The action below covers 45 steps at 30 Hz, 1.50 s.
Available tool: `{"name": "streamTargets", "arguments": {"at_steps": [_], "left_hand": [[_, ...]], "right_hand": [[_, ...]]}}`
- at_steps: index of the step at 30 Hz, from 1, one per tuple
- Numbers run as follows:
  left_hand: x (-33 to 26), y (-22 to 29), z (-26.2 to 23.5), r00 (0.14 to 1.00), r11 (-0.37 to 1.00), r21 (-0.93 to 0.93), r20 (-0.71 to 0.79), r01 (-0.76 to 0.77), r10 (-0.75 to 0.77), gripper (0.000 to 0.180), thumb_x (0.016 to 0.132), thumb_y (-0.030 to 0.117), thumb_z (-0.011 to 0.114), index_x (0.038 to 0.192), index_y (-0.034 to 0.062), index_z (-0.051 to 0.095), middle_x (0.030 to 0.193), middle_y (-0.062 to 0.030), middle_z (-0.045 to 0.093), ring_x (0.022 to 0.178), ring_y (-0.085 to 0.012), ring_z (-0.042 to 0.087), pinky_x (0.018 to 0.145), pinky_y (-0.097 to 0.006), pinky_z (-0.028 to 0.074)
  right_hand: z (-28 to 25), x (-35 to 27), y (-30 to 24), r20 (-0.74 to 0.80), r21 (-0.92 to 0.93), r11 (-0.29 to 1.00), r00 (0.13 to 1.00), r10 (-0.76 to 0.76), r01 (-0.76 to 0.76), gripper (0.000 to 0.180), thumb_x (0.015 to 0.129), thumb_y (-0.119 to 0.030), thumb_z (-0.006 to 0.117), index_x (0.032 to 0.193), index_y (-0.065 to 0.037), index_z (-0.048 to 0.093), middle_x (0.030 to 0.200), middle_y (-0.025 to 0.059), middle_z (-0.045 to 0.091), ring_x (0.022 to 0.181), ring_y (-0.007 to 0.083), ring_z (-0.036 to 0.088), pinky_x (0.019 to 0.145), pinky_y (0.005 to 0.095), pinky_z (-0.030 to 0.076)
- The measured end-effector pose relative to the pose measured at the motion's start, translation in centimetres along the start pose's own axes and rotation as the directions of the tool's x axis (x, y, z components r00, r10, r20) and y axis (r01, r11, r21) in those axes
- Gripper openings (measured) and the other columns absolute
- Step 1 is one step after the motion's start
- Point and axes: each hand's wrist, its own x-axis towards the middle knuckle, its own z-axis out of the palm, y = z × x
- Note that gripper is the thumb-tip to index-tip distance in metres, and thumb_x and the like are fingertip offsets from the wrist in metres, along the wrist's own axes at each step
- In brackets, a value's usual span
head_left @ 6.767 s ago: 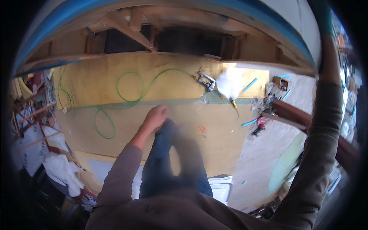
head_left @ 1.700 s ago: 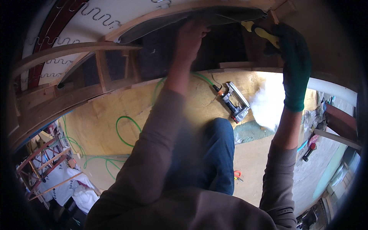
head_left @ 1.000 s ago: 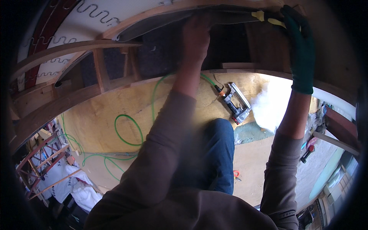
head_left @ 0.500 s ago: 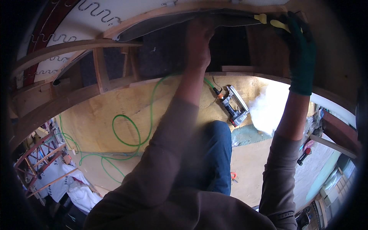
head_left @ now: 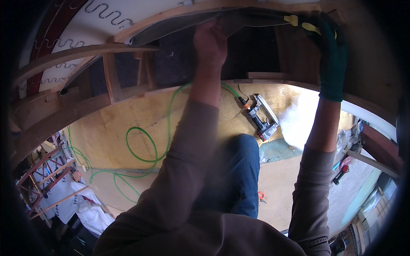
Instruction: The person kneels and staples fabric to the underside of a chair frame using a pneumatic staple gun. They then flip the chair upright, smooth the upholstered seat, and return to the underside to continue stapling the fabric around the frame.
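Note:
My left hand (head_left: 211, 42) is bare and reaches up to the curved wooden rail of a furniture frame. Its fingers close on the edge of a strip of dark fabric (head_left: 181, 30), which hangs along the underside of that rail. At the far right my right hand (head_left: 331, 53), in a dark green glove, grips a tool with yellow handle parts (head_left: 311, 28). Its working end is hard to make out against the dark fabric. The glove sits close to the right end of the rail, near the fabric.
On the yellowish board below lies a pneumatic stapler (head_left: 261, 117) with a green air hose (head_left: 153, 149) looping leftward. White stuffing (head_left: 297, 121) is beside it. Orange-handled scissors (head_left: 261, 196) lie near my knee. Wooden struts (head_left: 112, 77) and zigzag springs (head_left: 106, 13) are at upper left.
My left hand has moved left along the rail, and the fabric by it is pulled into a peak. The gloved right hand has shifted only slightly, still gripping the tool.

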Motion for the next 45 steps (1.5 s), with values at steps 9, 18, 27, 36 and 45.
{"name": "streamTargets", "arguments": {"at_steps": [9,18,27,36,45], "left_hand": [[-0.4,0.6,0.5,0.994,0.999,0.051,-0.112,0.011,-0.006,0.026,0.097,0.013,0.054,0.117,0.0028,0.067,0.115,-0.0108,0.071,0.109,-0.03,0.064,0.104,-0.048,0.049],[-0.9,-0.5,2.2,0.999,0.999,0.028,-0.007,0.047,-0.046,0.031,0.097,0.013,0.055,0.126,0.0067,0.06,0.121,-0.0104,0.069,0.117,-0.028,0.065,0.103,-0.045,0.053],[-2.2,-0.6,3.4,0.999,0.998,0.063,-0.052,-0.014,0.018,0.03,0.098,0.014,0.056,0.127,0.0063,0.06,0.123,-0.0107,0.067,0.115,-0.0279,0.066,0.1,-0.045,0.054],[-1.2,-0.8,1.4,0.986,0.998,0.038,-0.16,0.051,-0.045,0.025,0.099,0.015,0.055,0.124,0.0104,0.06,0.122,-0.011,0.066,0.117,-0.0274,0.064,0.096,-0.045,0.054],[0.3,-1.6,-3.4,0.947,0.422,0.866,0.156,-0.268,0.281,0.029,0.1,0.017,0.053,0.124,0.0051,0.065,0.126,-0.0164,0.068,0.118,-0.0336,0.064,0.106,-0.045,0.05]], "right_hand": [[0.3,1.4,2.0,-0.129,-0.056,0.988,0.98,-0.152,0.146,0.031,0.101,-0.025,0.069,0.126,-0.007,0.071,0.123,0.0122,0.073,0.119,0.0245,0.068,0.104,0.0373,0.053],[-0.4,0.8,3.3,-0.011,0.241,0.955,0.985,-0.173,0.17,0.03,0.1,-0.02,0.072,0.125,-0.005,0.072,0.117,0.0089,0.074,0.109,0.0181,0.069,0.097,0.0335,0.056],[-1.4,1.6,5.6,0.057,0.41,0.901,0.982,-0.18,0.142,0.026,0.102,-0.02,0.067,0.12,-0.002,0.073,0.113,0.0073,0.074,0.103,0.015,0.068,0.093,0.031,0.054],[-0.9,2.9,5.6,0.069,0.394,0.919,0.997,-0.029,-0.001,0.023,0.103,-0.021,0.066,0.114,-0.003,0.074,0.107,0.0051,0.073,0.099,0.0133,0.067,0.09,0.0302,0.054],[-1.1,2.6,4.5,0.145,0.285,0.957,0.985,-0.093,0.049,0.027,0.104,-0.024,0.064,0.119,-0.003,0.072,0.113,0.0069,0.07,0.105,0.0155,0.064,0.092,0.033,0.053]]}}
